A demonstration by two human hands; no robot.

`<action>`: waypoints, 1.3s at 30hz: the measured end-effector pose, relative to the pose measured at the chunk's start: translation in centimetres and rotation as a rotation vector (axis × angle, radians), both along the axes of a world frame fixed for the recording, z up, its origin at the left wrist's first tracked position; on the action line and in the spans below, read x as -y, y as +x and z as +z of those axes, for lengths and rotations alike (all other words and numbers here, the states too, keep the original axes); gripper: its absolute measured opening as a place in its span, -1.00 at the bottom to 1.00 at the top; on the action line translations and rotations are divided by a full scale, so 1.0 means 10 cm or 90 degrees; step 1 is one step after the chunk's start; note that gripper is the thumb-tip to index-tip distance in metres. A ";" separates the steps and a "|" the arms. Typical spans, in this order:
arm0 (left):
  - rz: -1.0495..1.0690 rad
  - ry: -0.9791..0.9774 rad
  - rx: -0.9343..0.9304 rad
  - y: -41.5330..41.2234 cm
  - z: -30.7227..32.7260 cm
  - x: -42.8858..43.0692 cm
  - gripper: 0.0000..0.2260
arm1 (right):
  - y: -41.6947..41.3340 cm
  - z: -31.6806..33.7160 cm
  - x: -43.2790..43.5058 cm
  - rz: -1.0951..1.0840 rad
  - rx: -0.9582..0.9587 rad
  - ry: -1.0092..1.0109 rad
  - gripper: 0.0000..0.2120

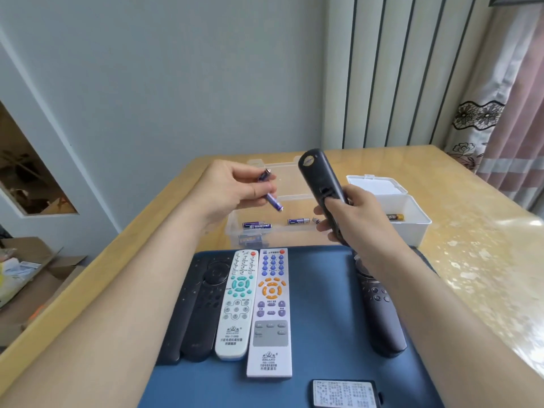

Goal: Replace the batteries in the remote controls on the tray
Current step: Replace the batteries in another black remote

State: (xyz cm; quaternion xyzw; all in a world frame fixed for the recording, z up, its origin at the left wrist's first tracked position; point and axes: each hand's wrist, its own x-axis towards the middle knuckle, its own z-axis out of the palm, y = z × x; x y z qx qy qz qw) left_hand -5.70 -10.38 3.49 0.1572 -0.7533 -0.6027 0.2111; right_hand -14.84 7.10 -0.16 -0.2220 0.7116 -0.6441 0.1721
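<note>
My right hand (350, 219) grips a black remote (319, 178) held upright above the table, back side toward me with its battery bay open. My left hand (235, 188) pinches two blue batteries (272, 200) over a clear plastic box (235, 228) that holds several more blue batteries (298, 221). On the blue tray (321, 304) lie two black remotes (200, 307), a white remote with teal buttons (237, 301), a white remote with orange and purple buttons (271, 313) and another dark remote (379, 313) partly under my right forearm. A loose battery cover (344, 393) lies at the tray's near edge.
A white plastic box (409, 219) with its lid open stands to the right of the clear box and holds a dark battery (394, 217). The wooden table (471, 245) meets the wall at the back. Cardboard boxes sit on the floor at the left.
</note>
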 end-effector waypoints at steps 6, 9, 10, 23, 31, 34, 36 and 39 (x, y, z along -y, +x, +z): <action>0.046 0.146 -0.139 0.16 -0.05 -0.50 -0.87 | 0.18 0.23 -0.08 0.182 0.169 -0.144 -0.87; 0.070 0.173 -0.194 0.26 -0.07 -0.73 -0.88 | 0.28 0.30 -0.15 0.195 0.132 -0.151 -0.85; 0.076 0.190 -0.210 0.30 -0.08 -0.79 -0.88 | 0.32 0.32 -0.20 0.185 0.132 -0.158 -0.85; 0.019 0.138 -0.119 0.54 -0.30 -1.20 -0.90 | 0.57 0.00 -0.65 0.130 0.263 -0.234 -0.78; 0.126 -0.045 -0.197 0.56 -0.40 -1.22 -0.89 | 0.62 -0.09 -0.67 0.126 0.280 -0.270 -0.78; 0.093 -0.031 -0.202 0.59 -0.39 -1.23 -0.90 | 0.60 -0.10 -0.69 0.101 0.310 -0.314 -0.87; 0.055 -0.040 -0.176 0.61 -0.40 -1.22 -0.90 | 0.59 -0.11 -0.68 0.086 0.324 -0.346 -0.86; -0.009 -0.073 -0.144 0.61 -0.39 -1.28 -0.87 | 0.58 -0.11 -0.70 0.081 0.302 -0.344 -0.81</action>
